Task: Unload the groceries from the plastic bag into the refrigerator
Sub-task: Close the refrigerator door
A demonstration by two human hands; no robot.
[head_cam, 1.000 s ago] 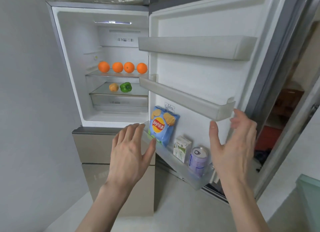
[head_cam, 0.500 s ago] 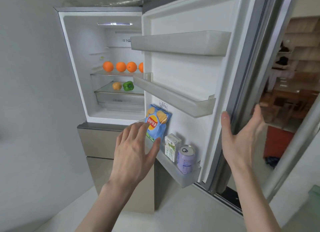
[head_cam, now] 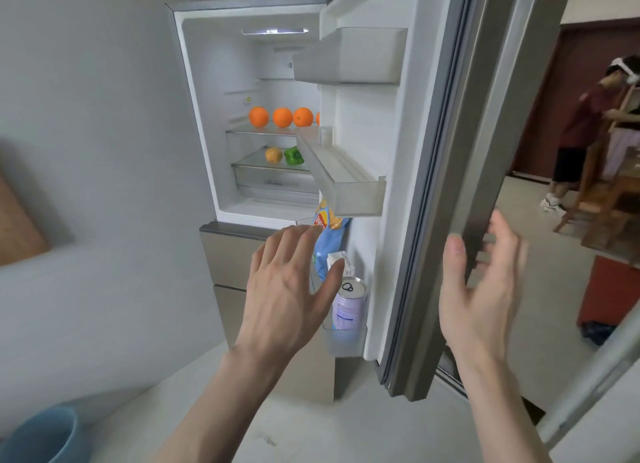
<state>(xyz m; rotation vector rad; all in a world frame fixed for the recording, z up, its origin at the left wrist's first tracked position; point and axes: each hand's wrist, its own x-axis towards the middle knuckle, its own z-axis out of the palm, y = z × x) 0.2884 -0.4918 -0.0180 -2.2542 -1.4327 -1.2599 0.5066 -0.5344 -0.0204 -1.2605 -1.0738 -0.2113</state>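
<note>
My right hand (head_cam: 479, 282) has moved from the door shelf to the refrigerator door (head_cam: 485, 171) edge, fingers spread, gripping nothing; my left hand (head_cam: 294, 286) hovers open. Groceries (chips bag (head_cam: 329, 241), carton (head_cam: 341, 260), can (head_cam: 348, 305)) sit in the lowest door bin (head_cam: 346, 341), oranges (head_cam: 282, 117) shelved. Door has swung partway closed; unloading appears complete, plastic bag not visible.

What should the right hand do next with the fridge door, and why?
Probably swing the door shut. The right hand is open at its outer edge, the left hand open and empty. The oranges and pepper sit on shelves; the chips, carton and can stand in the bottom door bin. No bag shows.
</note>
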